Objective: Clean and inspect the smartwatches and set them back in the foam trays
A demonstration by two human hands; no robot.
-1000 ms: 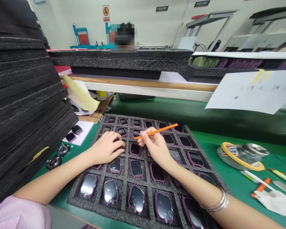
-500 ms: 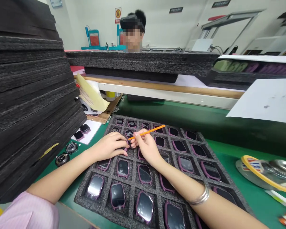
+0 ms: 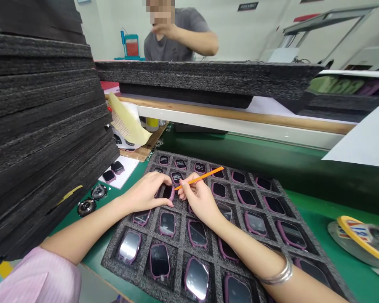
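My right hand (image 3: 199,198) pinches a thin orange stick (image 3: 205,177), its lower tip at the side of a purple-framed smartwatch (image 3: 168,192). My left hand (image 3: 148,191) has thumb and fingers around that watch, over a compartment of the dark foam tray (image 3: 182,235). Several more purple watch cases with dark screens lie in the tray's compartments. Just behind my hands, one watch (image 3: 177,178) shows lines of white text on its screen, as do several in the far left compartments.
Tall stacks of black foam trays (image 3: 41,139) rise at left. Two watches lie on white paper (image 3: 126,174), with two round watch parts (image 3: 86,207) nearby. A shelf (image 3: 227,115) carrying foam crosses behind. At right sits a yellow-rimmed container (image 3: 363,240). A person (image 3: 180,33) is beyond the shelf.
My left fingers have shifted, and the watch between them shows more plainly. The orange stick's tip has moved slightly right and down in view. The person beyond has risen, one arm lifted.
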